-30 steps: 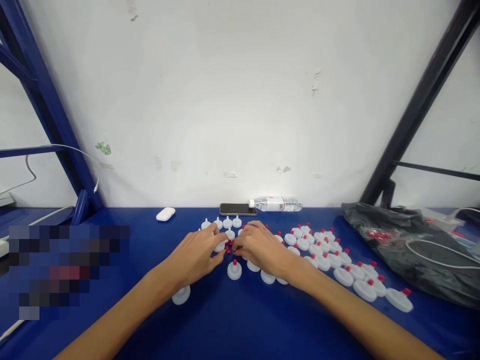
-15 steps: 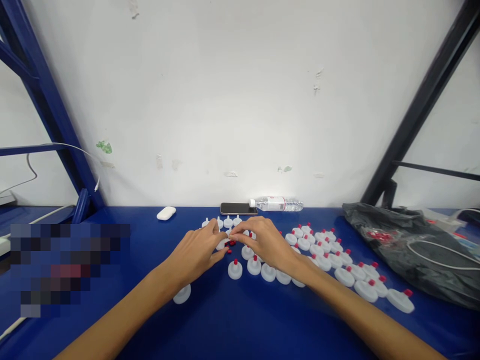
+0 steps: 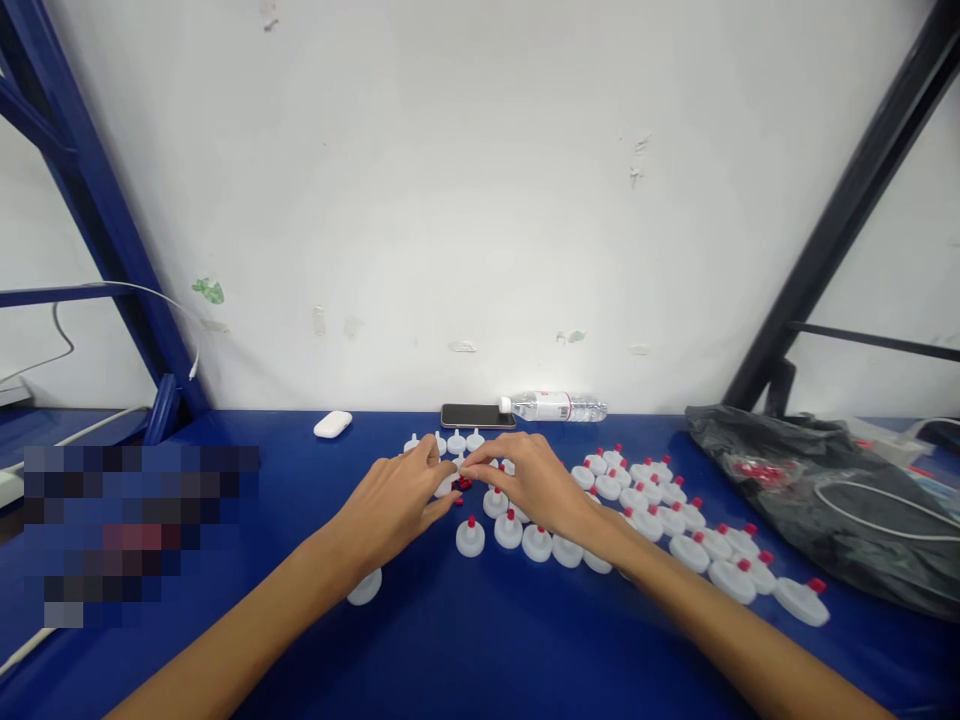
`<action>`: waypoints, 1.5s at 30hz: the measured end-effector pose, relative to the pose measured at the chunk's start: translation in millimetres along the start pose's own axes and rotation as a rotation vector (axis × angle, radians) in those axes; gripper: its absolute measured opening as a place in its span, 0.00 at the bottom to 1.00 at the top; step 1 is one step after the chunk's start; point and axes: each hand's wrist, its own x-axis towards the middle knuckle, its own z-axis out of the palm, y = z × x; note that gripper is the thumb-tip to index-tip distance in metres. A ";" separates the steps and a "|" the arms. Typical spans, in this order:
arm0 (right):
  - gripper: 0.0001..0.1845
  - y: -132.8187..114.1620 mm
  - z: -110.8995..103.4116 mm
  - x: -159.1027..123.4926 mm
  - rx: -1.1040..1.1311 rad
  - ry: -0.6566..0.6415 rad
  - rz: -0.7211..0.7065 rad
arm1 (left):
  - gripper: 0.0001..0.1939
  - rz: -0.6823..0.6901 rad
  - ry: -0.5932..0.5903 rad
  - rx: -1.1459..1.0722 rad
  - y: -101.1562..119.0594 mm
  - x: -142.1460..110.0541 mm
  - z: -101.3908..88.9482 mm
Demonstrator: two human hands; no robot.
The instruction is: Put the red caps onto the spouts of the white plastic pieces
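My left hand (image 3: 397, 505) is closed around a white nozzle cap (image 3: 445, 487), whose rim shows between thumb and fingers. Thumb and forefinger of my right hand (image 3: 531, 480) pinch together at the same spot; whatever sits between those fingertips is too small to make out. Right below the fingertips lie a few small red tips (image 3: 465, 484) on the blue table. Behind the hands stand several white nozzle caps (image 3: 456, 443) with bare spouts. One more white cap (image 3: 365, 588) is partly covered by my left forearm.
Many white caps with red tips (image 3: 470, 539) spread from the middle to the right. A phone (image 3: 477, 416) and a water bottle (image 3: 553, 406) lie by the wall, a white earbud case (image 3: 333, 425) to their left. At right is a black plastic bag (image 3: 810, 500) with a cable.
My right fingertips have shifted very slightly. Both hands otherwise stay in the same place, and the caps on the table have not moved.
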 end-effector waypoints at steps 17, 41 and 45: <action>0.19 -6.2 -1.5 -0.2 0.554 -0.002 0.247 | 0.25 -0.207 0.039 -1.221 7.1 6.6 -24.4; 0.12 -8.0 1.2 -2.7 0.495 -0.053 0.122 | 0.10 -0.294 0.046 -1.263 5.5 6.7 -21.9; 0.11 -14.7 0.9 -2.9 0.419 -0.048 0.053 | 0.14 -0.258 0.065 -1.234 5.2 6.1 -23.9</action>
